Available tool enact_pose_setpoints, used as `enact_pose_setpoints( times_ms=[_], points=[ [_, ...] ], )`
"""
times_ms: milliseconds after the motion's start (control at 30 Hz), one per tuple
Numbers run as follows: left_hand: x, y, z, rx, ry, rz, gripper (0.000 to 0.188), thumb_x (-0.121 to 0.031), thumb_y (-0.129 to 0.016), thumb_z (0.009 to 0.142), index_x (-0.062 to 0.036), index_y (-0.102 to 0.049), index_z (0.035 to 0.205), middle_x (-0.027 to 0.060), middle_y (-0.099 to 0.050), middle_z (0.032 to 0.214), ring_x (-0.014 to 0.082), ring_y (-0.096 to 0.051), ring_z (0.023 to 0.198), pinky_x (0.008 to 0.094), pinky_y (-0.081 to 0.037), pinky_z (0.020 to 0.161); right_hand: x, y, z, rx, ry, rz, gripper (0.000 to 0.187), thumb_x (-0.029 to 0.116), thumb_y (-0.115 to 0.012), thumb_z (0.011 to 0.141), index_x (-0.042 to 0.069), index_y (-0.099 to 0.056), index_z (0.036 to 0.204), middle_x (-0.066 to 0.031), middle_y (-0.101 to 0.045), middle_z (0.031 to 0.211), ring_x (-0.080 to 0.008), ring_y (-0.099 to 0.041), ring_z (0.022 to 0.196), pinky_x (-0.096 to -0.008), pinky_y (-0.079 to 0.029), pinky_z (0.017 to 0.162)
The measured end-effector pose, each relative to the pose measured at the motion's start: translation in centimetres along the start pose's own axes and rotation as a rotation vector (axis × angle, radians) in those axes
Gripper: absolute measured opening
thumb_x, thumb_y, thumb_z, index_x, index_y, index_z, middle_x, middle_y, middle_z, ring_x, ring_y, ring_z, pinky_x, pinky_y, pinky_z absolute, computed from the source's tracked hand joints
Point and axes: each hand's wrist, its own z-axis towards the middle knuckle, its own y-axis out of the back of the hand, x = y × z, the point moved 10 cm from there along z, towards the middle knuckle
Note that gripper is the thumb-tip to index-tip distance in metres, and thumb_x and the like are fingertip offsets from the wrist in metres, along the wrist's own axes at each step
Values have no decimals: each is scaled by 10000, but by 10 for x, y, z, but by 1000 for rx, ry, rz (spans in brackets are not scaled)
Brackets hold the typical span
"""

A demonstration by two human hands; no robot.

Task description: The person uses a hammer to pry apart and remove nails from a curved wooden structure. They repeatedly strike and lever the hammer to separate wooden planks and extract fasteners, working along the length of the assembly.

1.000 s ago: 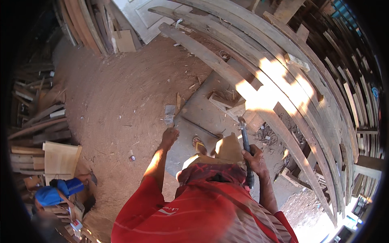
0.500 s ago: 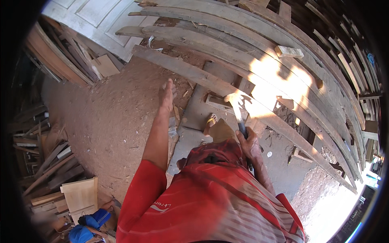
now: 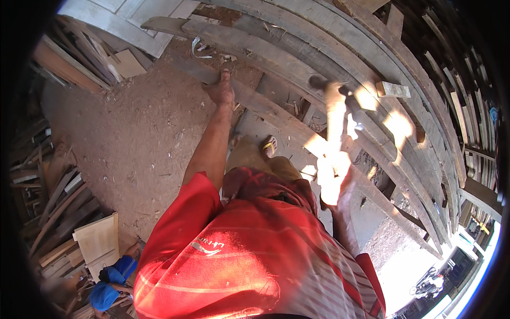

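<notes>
My left hand [image 3: 221, 92] is closed at the edge of the nearest long wooden plank [image 3: 265, 106], toward its far left end. The thumb shows on the near side; the other fingers are partly hidden. In my right hand [image 3: 340, 181], strongly lit by the sun, is the handle of a claw hammer [image 3: 335, 119]. Its dark head is raised and blurred above the planks, and I cannot tell whether it touches any of them. The nearest plank runs diagonally in front of me, down to the lower right.
More long planks [image 3: 297, 69] lie beyond, with a short wood block [image 3: 393, 90] on them. White panelled door [image 3: 122, 26] at upper left, beside leaning boards [image 3: 79, 58]. A person in blue [image 3: 103, 294] is at lower left near light boards [image 3: 98, 239]. Scraps lie on the dirt floor.
My left hand has moved forward and right from free air onto the nearest plank. My right hand has lifted the hammer forward and slightly right. The view has shifted a little.
</notes>
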Motion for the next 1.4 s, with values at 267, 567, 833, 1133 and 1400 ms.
enact_pose_setpoints(
  times_ms=[267,567,833,1133,1400],
  points=[
    [-4,-14,-7,48,0,-7,945,-177,-845,826,127,-219,1466,237,-502,1387,317,-551,1247,392,-447,1097,-1,-7,17,-41,217,151,350,132,-604,988,-16,-504,1290,-133,-606,1109,-213,-603,928,-368,-509,802],
    [2,-13,-10,65,3,-146,856,-163,-844,808,95,-287,1404,212,-515,1321,285,-568,1187,372,-481,1039,66,-7,22,5,-54,87,308,330,-584,1049,25,-560,1010,13,-538,665,-66,-489,486,-247,-388,417],
    [-5,-12,-13,93,-27,-33,866,-256,-846,821,113,-306,1390,233,-538,1312,324,-590,1179,413,-483,1039,109,19,15,-346,586,218,288,366,-560,1013,77,-557,1024,-62,-545,791,-165,-527,632,-316,-469,569],
    [10,-6,-7,116,54,-21,846,-245,-847,834,119,-305,1371,214,-559,1255,293,-601,1126,381,-514,983,31,-13,0,-21,-237,32,290,282,-586,1034,-5,-545,1057,-70,-562,730,-104,-557,562,-290,-465,467],
    [11,-14,-5,163,109,29,884,-293,-862,838,128,-313,1388,229,-556,1310,295,-605,1152,368,-504,991,83,12,-5,-376,671,350,235,365,-541,1042,134,-536,1001,4,-449,698,-118,-463,570,-283,-432,505]
  ],
)
